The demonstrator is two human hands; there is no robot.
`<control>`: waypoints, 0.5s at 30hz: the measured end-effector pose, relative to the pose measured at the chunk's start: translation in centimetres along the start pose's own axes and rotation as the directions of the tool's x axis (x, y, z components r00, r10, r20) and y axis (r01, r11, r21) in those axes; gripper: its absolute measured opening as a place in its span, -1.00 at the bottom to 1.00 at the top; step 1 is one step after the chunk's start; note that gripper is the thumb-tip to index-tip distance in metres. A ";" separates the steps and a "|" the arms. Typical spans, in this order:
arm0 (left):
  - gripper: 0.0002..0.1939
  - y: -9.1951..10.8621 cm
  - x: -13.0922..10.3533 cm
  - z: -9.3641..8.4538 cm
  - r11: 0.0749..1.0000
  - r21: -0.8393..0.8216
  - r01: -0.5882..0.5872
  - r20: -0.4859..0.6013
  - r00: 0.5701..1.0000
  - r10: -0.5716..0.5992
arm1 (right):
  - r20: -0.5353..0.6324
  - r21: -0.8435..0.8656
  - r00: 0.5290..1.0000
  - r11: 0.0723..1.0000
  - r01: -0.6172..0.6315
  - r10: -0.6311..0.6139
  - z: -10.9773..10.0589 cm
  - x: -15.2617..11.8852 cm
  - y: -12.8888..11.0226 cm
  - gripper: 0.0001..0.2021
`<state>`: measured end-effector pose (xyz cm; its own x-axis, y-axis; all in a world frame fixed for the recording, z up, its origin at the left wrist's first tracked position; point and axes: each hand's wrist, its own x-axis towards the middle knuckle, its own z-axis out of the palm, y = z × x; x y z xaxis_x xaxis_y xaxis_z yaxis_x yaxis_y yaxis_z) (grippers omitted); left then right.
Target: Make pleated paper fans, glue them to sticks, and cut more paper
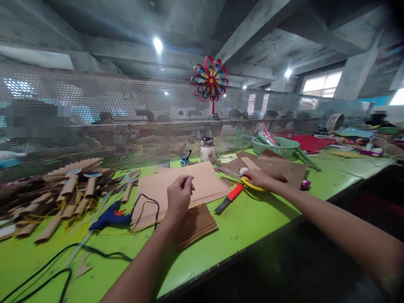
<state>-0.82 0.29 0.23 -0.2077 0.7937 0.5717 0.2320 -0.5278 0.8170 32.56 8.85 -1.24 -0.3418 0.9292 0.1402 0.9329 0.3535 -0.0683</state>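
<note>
My left hand (180,194) is closed in a pinch over the tan cardboard sheets (206,174). A thin yellow string (188,168) rises from its fingertips. Under that wrist lies a piece of brown corrugated cardboard (198,225). Farther right, my right hand (257,179) is closed around the yellow-handled scissors (254,186), their blades pointing left above the table. Just below them rests a utility knife (233,193) with a red-orange body. A blue glue gun (110,216) lies on its side left of my left hand.
Cardboard tubes with yellow strings (69,198) are piled at left. A black cord (66,252) crosses the green table (227,252). A lidded bottle (207,150), brown sheets (277,166) and a green basket (276,145) stand or lie toward the back. A perforated metal screen (126,118) borders the table.
</note>
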 end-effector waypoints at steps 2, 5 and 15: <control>-0.78 -0.1 -0.1 0.0 1.000 0.028 0.000 0.018 1.000 0.000 | 0.012 -0.024 0.998 0.998 -0.058 0.058 0.0 2.1 1.1 -0.73; -0.78 -0.3 -0.1 0.0 0.998 0.057 -0.002 0.043 0.999 0.000 | 0.020 -0.051 0.985 0.984 -0.170 0.171 0.4 4.2 2.4 -0.69; -0.83 -0.4 -0.5 0.2 0.998 0.067 -0.010 0.104 0.995 0.003 | 0.052 0.008 0.912 0.913 -0.408 0.407 2.5 4.8 1.1 -0.70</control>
<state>-0.60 0.23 -0.40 -0.1074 0.8193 0.5632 0.2976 -0.5140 0.8045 31.63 13.93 -3.15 0.0624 0.9968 0.0491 0.9903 -0.0557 -0.1274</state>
